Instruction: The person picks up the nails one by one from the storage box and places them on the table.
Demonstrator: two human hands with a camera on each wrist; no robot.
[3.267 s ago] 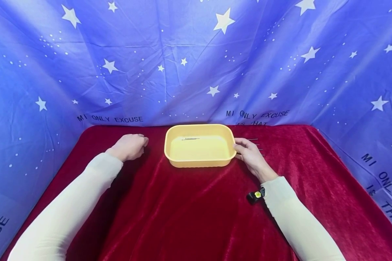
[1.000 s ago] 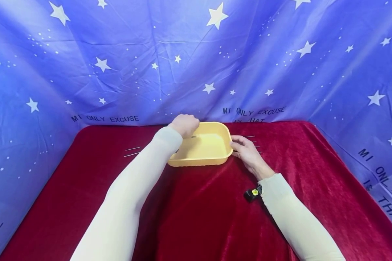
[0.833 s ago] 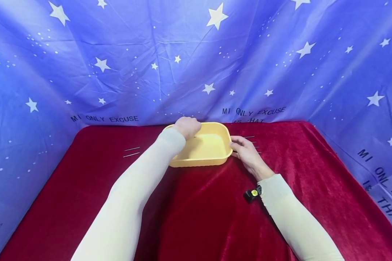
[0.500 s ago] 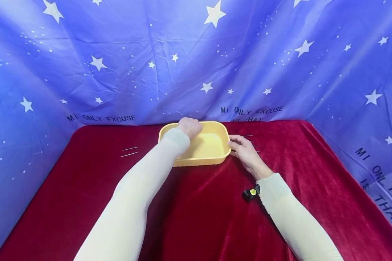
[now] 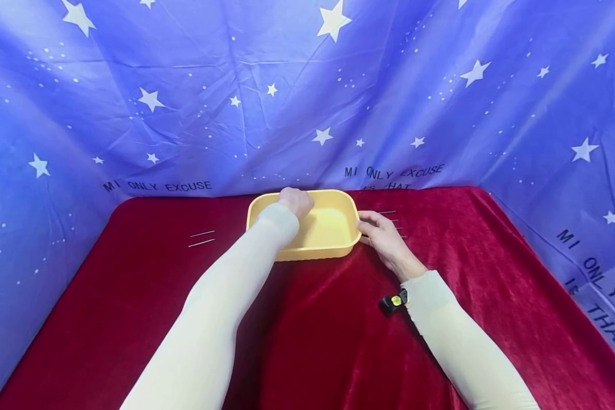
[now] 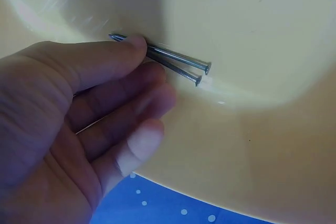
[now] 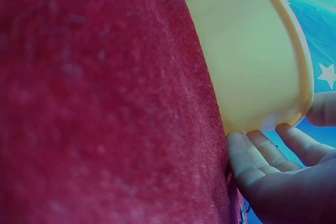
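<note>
Inside the yellow plastic tub (image 5: pixel 333 247), my left hand (image 5: pixel 296 202) reaches down over the left half. In the left wrist view, that hand (image 6: pixel 100 93) pinches two metal nails (image 6: pixel 181 64) at the tub's floor, thumb across their shafts and heads pointing away. The index finger is mostly hidden behind the thumb and nails. My right hand (image 5: pixel 384 236) holds the tub's right end. The right wrist view shows the right hand's fingertips (image 7: pixel 239 142) against the tub's outer wall (image 7: pixel 252 66), the thumb at the rim.
Two nails (image 5: pixel 202 238) lie on the red velvet cloth (image 5: pixel 338 341) left of the tub. Several more nails (image 5: pixel 388 212) lie just beyond my right hand. A blue star-patterned curtain (image 5: pixel 210 114) hangs close behind the table.
My left hand has moved from the cloth on the left into the tub, covering the nails there, and has shifted slightly since. Two nails on the left came into sight. The right hand stays on the tub.
</note>
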